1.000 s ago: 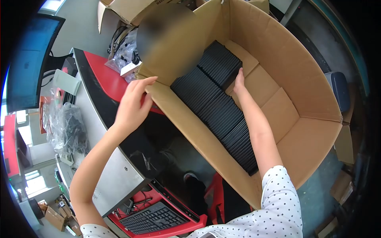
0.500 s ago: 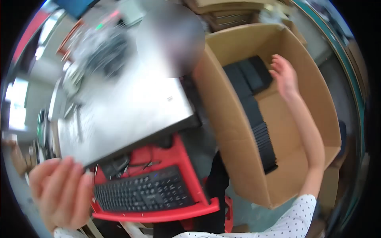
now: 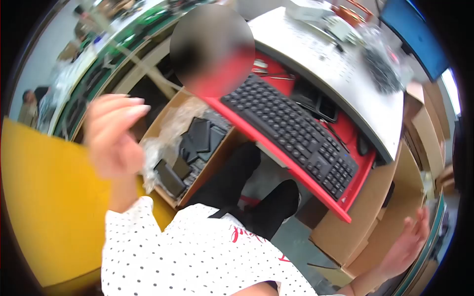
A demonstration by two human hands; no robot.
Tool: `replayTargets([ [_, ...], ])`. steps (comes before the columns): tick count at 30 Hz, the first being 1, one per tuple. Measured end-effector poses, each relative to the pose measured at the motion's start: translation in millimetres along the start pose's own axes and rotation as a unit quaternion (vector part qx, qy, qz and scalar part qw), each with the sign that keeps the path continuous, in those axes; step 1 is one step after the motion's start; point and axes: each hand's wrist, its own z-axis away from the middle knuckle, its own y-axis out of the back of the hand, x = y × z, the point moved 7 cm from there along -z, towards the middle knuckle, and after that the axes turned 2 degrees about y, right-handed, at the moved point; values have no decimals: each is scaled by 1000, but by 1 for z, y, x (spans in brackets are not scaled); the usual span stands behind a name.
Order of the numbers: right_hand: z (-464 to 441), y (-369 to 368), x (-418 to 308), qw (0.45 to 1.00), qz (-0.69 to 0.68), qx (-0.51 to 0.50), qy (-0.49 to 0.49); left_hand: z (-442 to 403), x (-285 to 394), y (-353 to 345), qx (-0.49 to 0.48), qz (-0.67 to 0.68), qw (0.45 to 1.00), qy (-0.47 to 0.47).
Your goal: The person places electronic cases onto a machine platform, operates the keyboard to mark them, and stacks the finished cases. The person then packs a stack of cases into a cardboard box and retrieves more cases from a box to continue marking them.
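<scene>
My left hand (image 3: pixel 116 140) is raised at the left, slightly blurred, fingers loosely bent and apart from the thumb, with nothing visible in it. Just right of it, lower down, stands an open carton (image 3: pixel 205 165) holding several flat black cases (image 3: pixel 199 134) and crumpled clear plastic wrap (image 3: pixel 178 121). At the lower right, my right hand (image 3: pixel 407 244) is by the far side of a large cardboard box (image 3: pixel 340 232), its fingers spread and holding nothing I can see. A dark piece (image 3: pixel 389 193) shows inside that box; most of its inside is hidden.
A red tray (image 3: pixel 296 175) with a black keyboard (image 3: pixel 301 138) juts out below the white table (image 3: pixel 340 69). On the table lie a plastic-wrapped dark bundle (image 3: pixel 382 74) and a monitor (image 3: pixel 414 34) stands behind. A yellow panel (image 3: pixel 59 197) fills the left side.
My view has swung left, bringing the carton of black cases and the yellow panel into sight. The large box now sits at the lower right. My left hand is over by the carton.
</scene>
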Motion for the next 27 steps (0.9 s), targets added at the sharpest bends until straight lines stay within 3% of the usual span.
replayTargets([
  [1, 10, -11, -2, 997, 7, -82, 3, 31, -12, 5, 3, -16, 996, 91],
  [3, 31, -62, -12, 976, 81, -196, 37, 88, -31, 0, -113, -90, 961, 234],
  [5, 65, -94, 0, 961, 142, -236, -35, 174, -52, -12, -227, -35, 884, 408],
  [7, 79, -165, 22, 909, 22, -397, -125, 265, -61, -23, -223, 49, 788, 571],
  [9, 111, -209, 77, 850, -36, -480, -213, 331, -60, -37, -168, 106, 721, 664],
  [11, 156, -239, 149, 809, -57, -441, -384, 393, -58, -63, -226, 63, 714, 660],
  [13, 182, -269, 207, 816, -34, -409, -406, 455, -58, -99, -216, 85, 704, 671],
  [14, 180, -282, 216, 818, -3, -427, -385, 477, -59, -119, -276, 70, 651, 704],
  [16, 179, -299, 227, 816, 60, -455, -353, 509, -57, -157, -229, 87, 633, 734],
  [17, 173, -303, 230, 826, 102, -461, -309, 522, -56, -176, -235, 76, 597, 763],
  [20, 145, -306, 207, 860, 253, -393, -207, 557, -55, -226, -283, 22, 569, 772],
  [24, 158, -290, 203, 869, 193, -352, -290, 540, -55, -236, -362, -128, 406, 829],
  [27, 190, -263, 223, 836, 191, -366, -361, 548, -58, -235, -376, -156, 356, 841],
])
